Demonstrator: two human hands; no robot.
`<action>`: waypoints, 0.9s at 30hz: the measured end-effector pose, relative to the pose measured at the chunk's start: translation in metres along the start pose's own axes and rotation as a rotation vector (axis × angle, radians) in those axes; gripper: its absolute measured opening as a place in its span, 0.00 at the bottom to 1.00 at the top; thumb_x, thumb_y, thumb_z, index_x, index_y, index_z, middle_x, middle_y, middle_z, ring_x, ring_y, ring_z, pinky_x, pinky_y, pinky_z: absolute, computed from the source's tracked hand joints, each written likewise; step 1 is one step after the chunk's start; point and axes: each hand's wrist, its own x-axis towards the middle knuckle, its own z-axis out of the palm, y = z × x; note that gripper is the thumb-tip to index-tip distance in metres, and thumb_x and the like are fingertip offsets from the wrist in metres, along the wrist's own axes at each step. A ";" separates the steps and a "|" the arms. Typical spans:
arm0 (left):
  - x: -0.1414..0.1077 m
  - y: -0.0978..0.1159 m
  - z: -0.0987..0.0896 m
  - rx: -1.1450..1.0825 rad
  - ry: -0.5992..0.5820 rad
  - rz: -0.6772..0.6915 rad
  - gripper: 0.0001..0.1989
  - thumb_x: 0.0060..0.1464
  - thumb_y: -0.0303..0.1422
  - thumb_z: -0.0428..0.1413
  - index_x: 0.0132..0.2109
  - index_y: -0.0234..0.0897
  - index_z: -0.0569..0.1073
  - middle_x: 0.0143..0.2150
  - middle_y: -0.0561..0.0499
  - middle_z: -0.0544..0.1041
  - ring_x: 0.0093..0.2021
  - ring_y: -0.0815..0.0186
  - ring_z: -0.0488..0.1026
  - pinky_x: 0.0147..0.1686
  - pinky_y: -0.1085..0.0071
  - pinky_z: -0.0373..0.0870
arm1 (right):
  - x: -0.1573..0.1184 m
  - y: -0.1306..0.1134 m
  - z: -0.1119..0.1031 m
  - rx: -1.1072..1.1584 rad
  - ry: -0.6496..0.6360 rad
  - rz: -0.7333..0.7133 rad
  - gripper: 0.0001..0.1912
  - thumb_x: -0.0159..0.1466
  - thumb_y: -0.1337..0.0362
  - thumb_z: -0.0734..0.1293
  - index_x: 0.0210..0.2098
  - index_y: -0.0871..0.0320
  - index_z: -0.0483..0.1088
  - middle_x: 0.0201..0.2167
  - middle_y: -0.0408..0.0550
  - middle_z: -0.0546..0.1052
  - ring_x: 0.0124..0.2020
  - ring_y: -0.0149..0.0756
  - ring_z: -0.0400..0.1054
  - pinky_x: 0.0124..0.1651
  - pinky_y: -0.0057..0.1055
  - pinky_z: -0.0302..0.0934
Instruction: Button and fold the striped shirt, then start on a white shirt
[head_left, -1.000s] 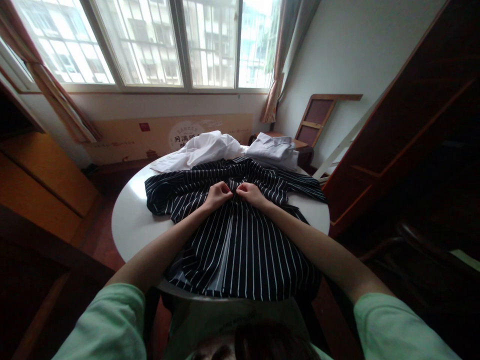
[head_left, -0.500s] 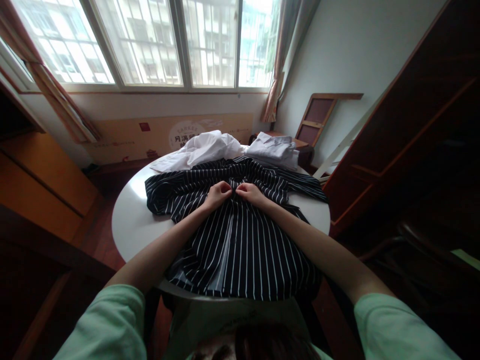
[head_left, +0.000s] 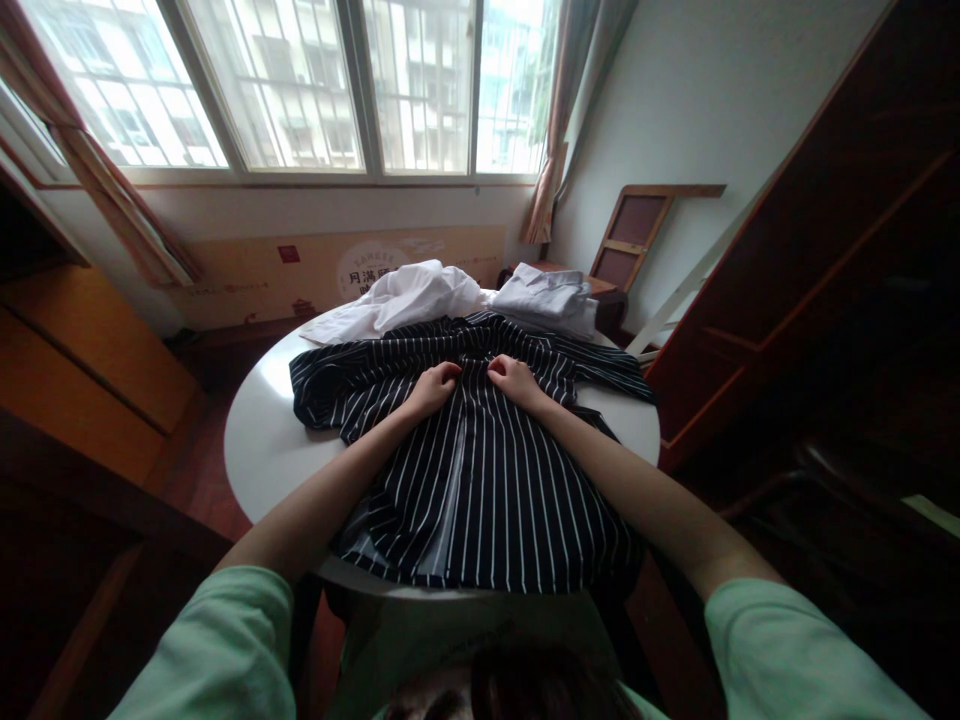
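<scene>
A black garment with white stripes [head_left: 510,490] lies spread over a round white table [head_left: 259,440], its lower part reaching the near edge and its sleeves out to both sides. My left hand [head_left: 435,388] is closed on the fabric at the middle of the garment, thumb and fingers pinched. A short way to its right, my right hand [head_left: 514,380] pinches the same fabric. Between the hands runs a gathered seam or waist line. The fingertips are small in view, and the folds partly hide them.
A crumpled white cloth [head_left: 420,298] and a folded pale shirt [head_left: 544,298] lie at the table's far side. Beyond are a printed board [head_left: 315,270] and windows. A dark wooden panel [head_left: 750,310] leans at the right.
My right hand has moved right and slightly away, widening the gap between my hands. My left hand has shifted slightly left. The fabric between them now shows more.
</scene>
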 end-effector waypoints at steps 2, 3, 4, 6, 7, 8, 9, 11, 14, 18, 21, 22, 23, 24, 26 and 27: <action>0.000 0.000 -0.005 0.079 -0.016 -0.003 0.16 0.47 0.22 0.48 0.43 0.34 0.72 0.44 0.48 0.74 0.46 0.65 0.70 0.50 0.69 0.63 | 0.005 0.009 -0.003 -0.061 0.033 0.016 0.05 0.55 0.70 0.62 0.30 0.60 0.70 0.31 0.46 0.75 0.34 0.32 0.69 0.40 0.27 0.59; 0.001 -0.001 -0.008 0.108 -0.022 -0.007 0.16 0.48 0.22 0.48 0.43 0.34 0.72 0.44 0.48 0.74 0.46 0.65 0.70 0.50 0.69 0.63 | 0.007 0.014 -0.004 -0.074 0.038 0.031 0.05 0.55 0.70 0.62 0.31 0.60 0.70 0.31 0.47 0.75 0.34 0.33 0.69 0.40 0.27 0.59; 0.001 -0.002 -0.010 0.129 -0.025 -0.009 0.16 0.48 0.22 0.47 0.43 0.34 0.72 0.44 0.48 0.74 0.46 0.65 0.70 0.50 0.69 0.63 | 0.009 0.018 -0.006 -0.081 0.040 0.048 0.06 0.55 0.70 0.62 0.31 0.60 0.70 0.31 0.47 0.75 0.34 0.33 0.69 0.40 0.27 0.59; 0.002 -0.005 -0.014 0.145 -0.023 0.002 0.15 0.48 0.22 0.47 0.43 0.33 0.72 0.44 0.48 0.74 0.45 0.64 0.70 0.49 0.68 0.63 | 0.013 0.024 -0.009 -0.091 0.045 0.080 0.06 0.55 0.69 0.62 0.30 0.60 0.70 0.32 0.48 0.75 0.35 0.33 0.69 0.40 0.27 0.59; 0.003 -0.006 -0.016 0.145 -0.016 0.019 0.15 0.48 0.23 0.47 0.42 0.33 0.72 0.43 0.47 0.74 0.44 0.65 0.70 0.49 0.68 0.64 | 0.015 0.026 -0.010 -0.096 0.049 0.091 0.06 0.56 0.69 0.62 0.30 0.60 0.70 0.32 0.48 0.75 0.35 0.34 0.69 0.40 0.27 0.59; 0.003 -0.007 -0.018 0.145 -0.010 0.042 0.14 0.47 0.23 0.48 0.41 0.33 0.72 0.42 0.47 0.75 0.44 0.65 0.70 0.48 0.68 0.64 | 0.015 0.027 -0.011 -0.099 0.053 0.096 0.06 0.56 0.69 0.61 0.30 0.60 0.70 0.32 0.48 0.75 0.35 0.33 0.68 0.40 0.27 0.59; 0.004 -0.007 -0.021 0.144 -0.011 0.071 0.13 0.47 0.23 0.49 0.40 0.33 0.72 0.41 0.48 0.75 0.43 0.65 0.70 0.47 0.69 0.64 | 0.015 0.027 -0.012 -0.101 0.057 0.094 0.06 0.56 0.68 0.61 0.30 0.60 0.70 0.32 0.48 0.75 0.35 0.33 0.68 0.40 0.27 0.58; 0.004 -0.005 -0.027 0.132 -0.067 0.127 0.10 0.45 0.24 0.51 0.36 0.33 0.73 0.37 0.49 0.75 0.40 0.66 0.70 0.44 0.70 0.65 | 0.014 0.024 -0.013 -0.102 0.065 0.065 0.06 0.56 0.68 0.61 0.30 0.60 0.70 0.31 0.47 0.75 0.34 0.33 0.68 0.39 0.27 0.58; 0.003 0.004 -0.038 0.118 -0.281 0.174 0.06 0.44 0.27 0.53 0.32 0.33 0.73 0.29 0.53 0.74 0.31 0.70 0.69 0.35 0.74 0.65 | 0.006 0.011 -0.013 -0.089 0.050 -0.049 0.06 0.56 0.67 0.62 0.31 0.60 0.70 0.29 0.46 0.74 0.31 0.31 0.67 0.36 0.25 0.57; -0.002 0.020 -0.049 0.179 -0.539 0.179 0.05 0.41 0.28 0.56 0.29 0.34 0.73 0.24 0.56 0.71 0.25 0.73 0.65 0.28 0.76 0.60 | -0.009 -0.009 -0.007 -0.097 -0.111 -0.264 0.06 0.57 0.65 0.62 0.32 0.60 0.69 0.24 0.42 0.71 0.25 0.27 0.62 0.31 0.23 0.53; -0.007 0.030 -0.053 0.196 -0.597 0.162 0.06 0.39 0.25 0.55 0.30 0.34 0.74 0.23 0.56 0.71 0.25 0.73 0.64 0.27 0.77 0.59 | -0.015 -0.016 -0.003 -0.161 -0.201 -0.349 0.06 0.57 0.64 0.62 0.32 0.60 0.68 0.26 0.42 0.71 0.25 0.27 0.61 0.28 0.23 0.49; -0.008 0.032 -0.054 0.198 -0.604 0.157 0.07 0.39 0.24 0.55 0.30 0.34 0.74 0.23 0.56 0.71 0.25 0.73 0.65 0.27 0.78 0.58 | -0.015 -0.016 -0.002 -0.178 -0.215 -0.352 0.06 0.57 0.64 0.62 0.32 0.59 0.68 0.26 0.43 0.71 0.25 0.27 0.61 0.28 0.23 0.49; -0.009 0.034 -0.054 0.195 -0.613 0.153 0.07 0.40 0.24 0.55 0.31 0.34 0.74 0.24 0.56 0.71 0.25 0.73 0.65 0.27 0.78 0.58 | -0.014 -0.015 -0.001 -0.190 -0.227 -0.343 0.07 0.57 0.63 0.62 0.33 0.59 0.68 0.27 0.43 0.71 0.26 0.27 0.62 0.28 0.23 0.49; -0.009 0.035 -0.055 0.189 -0.622 0.150 0.07 0.40 0.24 0.55 0.31 0.34 0.74 0.24 0.56 0.71 0.25 0.73 0.65 0.27 0.78 0.58 | -0.011 -0.013 0.000 -0.199 -0.239 -0.328 0.07 0.57 0.63 0.62 0.33 0.59 0.68 0.28 0.43 0.72 0.27 0.28 0.62 0.29 0.23 0.49; -0.009 0.037 -0.055 0.178 -0.630 0.150 0.06 0.41 0.25 0.55 0.31 0.35 0.74 0.24 0.57 0.72 0.26 0.74 0.65 0.28 0.79 0.58 | -0.004 -0.009 0.001 -0.219 -0.268 -0.296 0.07 0.58 0.64 0.61 0.34 0.60 0.67 0.30 0.45 0.72 0.29 0.29 0.63 0.30 0.24 0.51; -0.009 0.037 -0.054 0.182 -0.631 0.153 0.06 0.41 0.26 0.55 0.30 0.35 0.74 0.24 0.57 0.72 0.26 0.74 0.65 0.28 0.79 0.58 | 0.000 -0.006 0.001 -0.233 -0.280 -0.281 0.07 0.58 0.64 0.61 0.35 0.60 0.67 0.31 0.45 0.73 0.30 0.30 0.64 0.31 0.24 0.51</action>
